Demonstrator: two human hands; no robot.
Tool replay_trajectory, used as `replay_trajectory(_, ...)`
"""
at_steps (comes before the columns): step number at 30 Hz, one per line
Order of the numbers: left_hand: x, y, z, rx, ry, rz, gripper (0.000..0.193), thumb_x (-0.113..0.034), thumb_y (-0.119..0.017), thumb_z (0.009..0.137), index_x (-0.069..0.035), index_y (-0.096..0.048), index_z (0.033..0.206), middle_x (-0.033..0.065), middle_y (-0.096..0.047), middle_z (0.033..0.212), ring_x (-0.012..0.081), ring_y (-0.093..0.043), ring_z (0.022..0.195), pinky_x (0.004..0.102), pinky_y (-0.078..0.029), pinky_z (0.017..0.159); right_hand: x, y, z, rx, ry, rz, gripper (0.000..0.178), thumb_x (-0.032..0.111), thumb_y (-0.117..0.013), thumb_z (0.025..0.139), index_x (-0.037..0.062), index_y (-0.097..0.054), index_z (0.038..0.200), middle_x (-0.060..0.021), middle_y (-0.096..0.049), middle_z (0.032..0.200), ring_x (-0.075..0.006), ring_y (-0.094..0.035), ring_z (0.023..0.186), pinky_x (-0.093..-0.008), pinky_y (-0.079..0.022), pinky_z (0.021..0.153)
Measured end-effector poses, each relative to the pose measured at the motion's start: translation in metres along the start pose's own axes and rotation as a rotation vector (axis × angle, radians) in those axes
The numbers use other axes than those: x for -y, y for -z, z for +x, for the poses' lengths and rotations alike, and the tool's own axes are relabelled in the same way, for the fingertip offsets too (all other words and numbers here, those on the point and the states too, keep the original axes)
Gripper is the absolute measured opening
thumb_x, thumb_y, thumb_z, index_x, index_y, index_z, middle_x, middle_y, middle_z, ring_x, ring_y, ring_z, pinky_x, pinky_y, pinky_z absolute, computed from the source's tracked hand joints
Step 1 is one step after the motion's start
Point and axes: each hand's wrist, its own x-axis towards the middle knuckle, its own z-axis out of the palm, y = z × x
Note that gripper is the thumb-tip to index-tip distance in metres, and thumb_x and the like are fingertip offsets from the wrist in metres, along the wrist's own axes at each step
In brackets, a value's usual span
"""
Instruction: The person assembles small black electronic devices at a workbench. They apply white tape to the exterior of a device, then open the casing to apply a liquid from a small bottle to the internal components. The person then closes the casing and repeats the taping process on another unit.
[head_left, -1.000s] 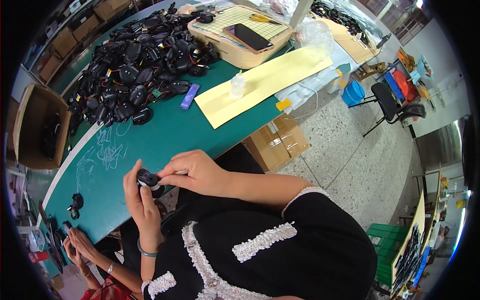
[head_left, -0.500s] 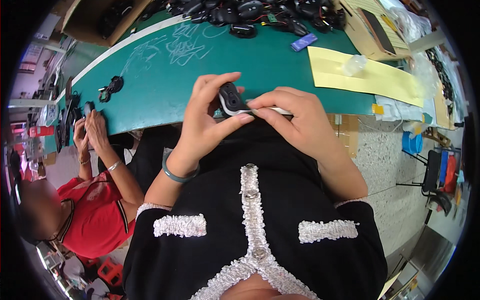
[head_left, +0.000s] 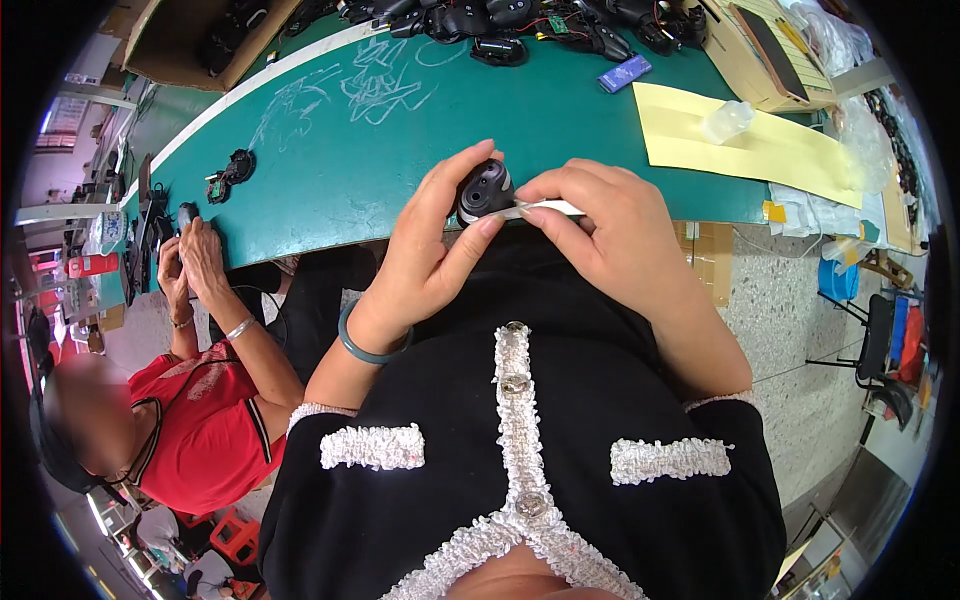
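Observation:
My left hand (head_left: 428,240) is closed around a small black rounded housing (head_left: 485,188) with round holes in its face, its thumb at the lower edge and its fingers at the far side. My right hand (head_left: 615,225) pinches a slim white-handled tool (head_left: 560,207). Its pale tip reaches the housing's lower right edge, close to my left thumb; I cannot make out the tip's exact shape. Both hands are just above the front edge of the green table (head_left: 400,150).
Many black housings and wired parts (head_left: 500,50) lie heaped along the back. A purple-blue block (head_left: 625,73), a yellow sheet (head_left: 680,140) and a cardboard box (head_left: 765,60) are to the right. At left, a co-worker in red (head_left: 205,420) handles a dark part beside a loose assembly (head_left: 230,175).
The black housing has turned in my left hand, its holed face now tilted more upward. The white-handled tool stays against its edge. The whole view has shifted slightly.

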Motion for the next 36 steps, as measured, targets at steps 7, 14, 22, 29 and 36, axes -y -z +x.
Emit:
replay_trajectory(7, 0.007, -0.002, 0.0, 0.026, -0.026, 0.086, 0.058, -0.006, -0.064, 0.089, 0.0, -0.039, 0.141, 0.0205, -0.052, 0.127, 0.0321, -0.054, 0.118, 0.038, -0.044, 0.099, 0.001, 0.002, 0.002, 0.038, -0.015, -0.057, 0.012, 0.01, -0.068, 0.084, 0.0074, -0.069, 0.096, -0.0072, -0.062, 0.079, -0.0248, -0.061, 0.069, -0.0339, -0.047, 0.059)
replay_trajectory(14, 0.018, -0.003, -0.001, -0.054, 0.16, -0.125, 0.062, -0.007, -0.07, 0.087, 0.0, -0.039, 0.14, 0.0164, -0.054, 0.129, 0.0217, -0.054, 0.12, 0.0344, -0.042, 0.103, 0.009, 0.003, -0.003, 0.019, 0.033, -0.248, 0.008, 0.015, -0.067, 0.084, 0.0128, -0.069, 0.091, -0.004, -0.059, 0.077, -0.0256, -0.06, 0.074, -0.0381, -0.044, 0.068)
replay_trajectory(22, 0.014, -0.006, -0.001, -0.013, 0.024, -0.19, 0.055, -0.004, -0.066, 0.087, 0.001, -0.041, 0.136, 0.0167, -0.056, 0.127, 0.0233, -0.056, 0.116, 0.0348, -0.043, 0.101, 0.003, 0.001, 0.001, -0.033, 0.045, -0.269, 0.007, 0.017, -0.069, 0.082, 0.0133, -0.068, 0.088, -0.0033, -0.059, 0.078, -0.0248, -0.061, 0.075, -0.0379, -0.044, 0.068)
replay_trajectory(29, 0.014, -0.014, 0.001, -0.055, -0.125, 0.175, 0.052, 0.003, -0.056, 0.083, 0.003, -0.042, 0.132, 0.0225, -0.055, 0.12, 0.0359, -0.059, 0.107, 0.0396, -0.047, 0.093, 0.004, -0.01, 0.003, -0.098, 0.072, -0.258, 0.006, 0.016, -0.069, 0.081, 0.013, -0.067, 0.086, -0.0039, -0.059, 0.077, -0.0254, -0.061, 0.073, -0.0381, -0.045, 0.066)
replay_trajectory(36, 0.018, -0.023, 0.01, -0.247, -0.25, 0.38, 0.053, 0.004, -0.059, 0.075, 0.003, -0.047, 0.126, 0.0242, -0.057, 0.115, 0.0405, -0.06, 0.101, 0.0438, -0.051, 0.085, 0.006, -0.027, 0.006, -0.172, 0.067, -0.233, 0.004, 0.008, -0.066, 0.079, 0.0109, -0.064, 0.082, -0.0049, -0.059, 0.077, -0.0279, -0.061, 0.073, -0.0383, -0.045, 0.065)
